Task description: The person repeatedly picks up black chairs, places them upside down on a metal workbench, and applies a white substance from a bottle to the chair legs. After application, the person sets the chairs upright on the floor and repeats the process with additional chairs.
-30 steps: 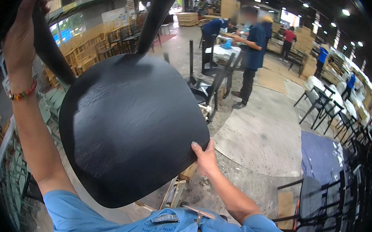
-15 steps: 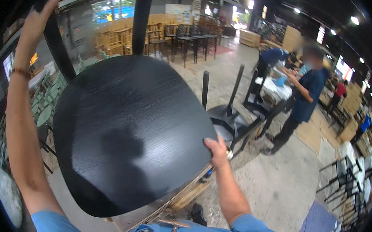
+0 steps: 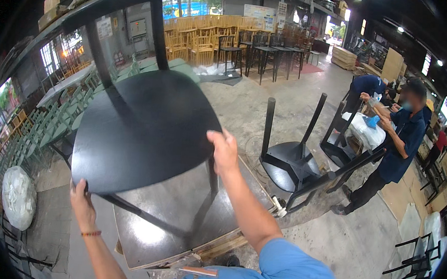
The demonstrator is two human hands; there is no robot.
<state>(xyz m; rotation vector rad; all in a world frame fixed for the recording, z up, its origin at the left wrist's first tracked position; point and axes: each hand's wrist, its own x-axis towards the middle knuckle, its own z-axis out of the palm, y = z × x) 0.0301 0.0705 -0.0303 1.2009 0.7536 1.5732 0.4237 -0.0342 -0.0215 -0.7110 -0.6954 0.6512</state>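
A black wooden chair [image 3: 143, 134] with a wide, rounded seat is right in front of me, its back posts and top rail on the far side. My left hand [image 3: 82, 207] grips the near left corner of the seat, thumb on top. On the right edge, my right hand [image 3: 225, 152] is closed around the rim, with its fingers partly hidden. Below the seat, dark legs show over a worktable [image 3: 147, 232] with a dark, shiny top. I cannot tell whether every leg touches it.
Beyond the table's right side, an upturned black chair [image 3: 289, 167] lies on the floor. A person in dark blue [image 3: 405, 136] stands near white wrapped goods [image 3: 365, 131]. Green chairs [image 3: 54, 120] crowd the left, beside a white plastic bundle [image 3: 19, 198]. Wooden chairs [image 3: 204, 39] line the back.
My left hand has come down from beside the chair's back to the near left seat corner. The seat now appears flatter and farther from me, uncovering the tabletop. My right hand still grips its right edge.
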